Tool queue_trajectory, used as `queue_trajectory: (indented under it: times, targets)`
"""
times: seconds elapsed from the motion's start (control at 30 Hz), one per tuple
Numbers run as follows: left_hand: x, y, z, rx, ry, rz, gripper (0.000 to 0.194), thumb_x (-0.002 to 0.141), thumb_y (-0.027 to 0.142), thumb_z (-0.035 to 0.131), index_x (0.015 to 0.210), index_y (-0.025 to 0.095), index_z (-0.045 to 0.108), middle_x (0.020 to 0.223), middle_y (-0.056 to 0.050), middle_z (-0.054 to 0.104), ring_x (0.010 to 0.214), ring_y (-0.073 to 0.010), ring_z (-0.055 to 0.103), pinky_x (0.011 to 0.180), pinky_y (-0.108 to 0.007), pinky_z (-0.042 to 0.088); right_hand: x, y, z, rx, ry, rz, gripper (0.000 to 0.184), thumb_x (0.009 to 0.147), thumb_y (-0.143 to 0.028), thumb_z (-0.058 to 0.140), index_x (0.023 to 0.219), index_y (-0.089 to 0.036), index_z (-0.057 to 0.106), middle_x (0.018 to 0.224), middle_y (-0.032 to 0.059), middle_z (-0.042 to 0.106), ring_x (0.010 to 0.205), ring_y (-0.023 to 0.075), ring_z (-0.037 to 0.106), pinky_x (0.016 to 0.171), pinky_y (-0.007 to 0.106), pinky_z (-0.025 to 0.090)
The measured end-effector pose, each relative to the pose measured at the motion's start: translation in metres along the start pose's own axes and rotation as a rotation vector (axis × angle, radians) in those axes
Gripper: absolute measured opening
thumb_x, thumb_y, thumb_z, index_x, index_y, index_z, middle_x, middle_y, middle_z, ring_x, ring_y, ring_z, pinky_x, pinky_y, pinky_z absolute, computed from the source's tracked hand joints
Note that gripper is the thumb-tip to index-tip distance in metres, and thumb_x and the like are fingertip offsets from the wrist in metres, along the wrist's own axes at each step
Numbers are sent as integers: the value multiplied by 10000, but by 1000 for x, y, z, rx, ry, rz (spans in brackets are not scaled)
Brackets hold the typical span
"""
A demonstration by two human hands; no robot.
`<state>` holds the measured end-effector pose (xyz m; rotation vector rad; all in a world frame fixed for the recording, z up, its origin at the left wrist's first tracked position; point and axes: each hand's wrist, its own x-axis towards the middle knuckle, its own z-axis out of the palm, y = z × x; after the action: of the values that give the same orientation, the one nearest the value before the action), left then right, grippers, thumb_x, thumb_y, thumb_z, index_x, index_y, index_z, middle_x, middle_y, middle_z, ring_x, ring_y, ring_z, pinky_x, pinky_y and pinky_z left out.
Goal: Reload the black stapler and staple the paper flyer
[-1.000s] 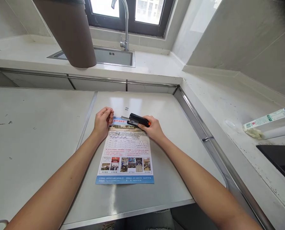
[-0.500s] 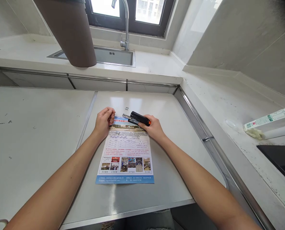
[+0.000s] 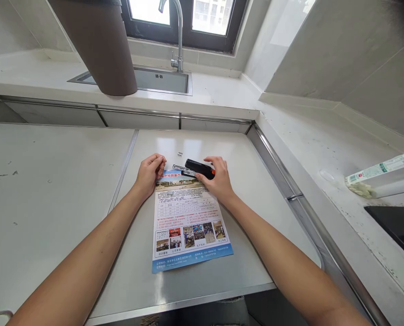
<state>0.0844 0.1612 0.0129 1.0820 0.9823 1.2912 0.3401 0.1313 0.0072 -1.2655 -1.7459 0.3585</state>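
My right hand (image 3: 219, 180) is around the rear end of a black stapler (image 3: 199, 168) with an orange detail. Its thumb lies along the stapler's near side, and the fingers arch loosely above it. The stapler's metal magazine (image 3: 179, 167) sticks out to the left, apart from the top cover. My left hand (image 3: 150, 172) is closed, fingertips pinched together at the sheet's top left corner; whatever they hold is hidden. Beneath both hands lies a printed flyer (image 3: 190, 213), turned at a slant. A short strip of staples (image 3: 180, 154) rests behind the stapler.
A small grey piece (image 3: 170, 193) lies on the flyer. Dark specks mark the white table (image 3: 69, 190) at left. Beyond stand a brown bin-like container (image 3: 103, 54), a sink (image 3: 164, 81) and a faucet (image 3: 179, 40). On the right counter lies a white-green package (image 3: 385, 170).
The flyer has swung, its lower edge shifting right and toward me. My right fingers have loosened and lifted off the stapler's top. My left hand has moved slightly right.
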Motion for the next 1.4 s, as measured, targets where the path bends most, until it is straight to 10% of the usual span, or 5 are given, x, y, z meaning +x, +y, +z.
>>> queue_trajectory:
  times: [0.13, 0.3, 0.57, 1.1, 1.4]
  targets:
    - [-1, 1, 1, 0, 1, -6, 157, 887, 308, 678, 816, 176, 630, 669, 29, 492, 507, -74, 387, 433, -190, 296, -9, -20, -2, -81, 21, -278, 117, 986, -316, 617, 1074, -241, 638, 1113, 107, 642, 1070, 285, 566, 952, 486, 484]
    - [-2, 0, 2, 7, -1, 15, 166, 891, 315, 675, 812, 178, 625, 653, 32, 495, 494, -72, 379, 431, -188, 292, -23, -43, 13, -109, -483, -618, 264, 1044, -264, 551, 1290, -247, 644, 1380, 130, 613, 1250, 271, 566, 1053, 486, 484]
    - [0, 0, 2, 28, -5, 14, 157, 903, 306, 663, 821, 177, 629, 656, 29, 502, 496, -71, 391, 435, -183, 308, -33, -48, 23, -341, -697, -570, 417, 1078, -365, 500, 1475, -251, 559, 1568, 120, 500, 1331, 321, 471, 1073, 541, 469]
    - [-3, 0, 5, 84, -65, 32, 197, 917, 366, 673, 851, 183, 642, 672, 30, 501, 503, -74, 391, 440, -187, 300, -51, -66, 35, -456, -641, -436, 487, 1107, -405, 384, 1558, -226, 428, 1613, 142, 436, 1384, 356, 402, 1051, 535, 390]
    - [-3, 1, 6, 132, -88, 42, 224, 908, 401, 681, 846, 190, 639, 674, 29, 499, 510, -87, 398, 445, -209, 300, -41, -56, 38, -333, -574, -528, 205, 1061, -219, 519, 1148, -202, 703, 1180, 103, 673, 1063, 253, 549, 894, 402, 430]
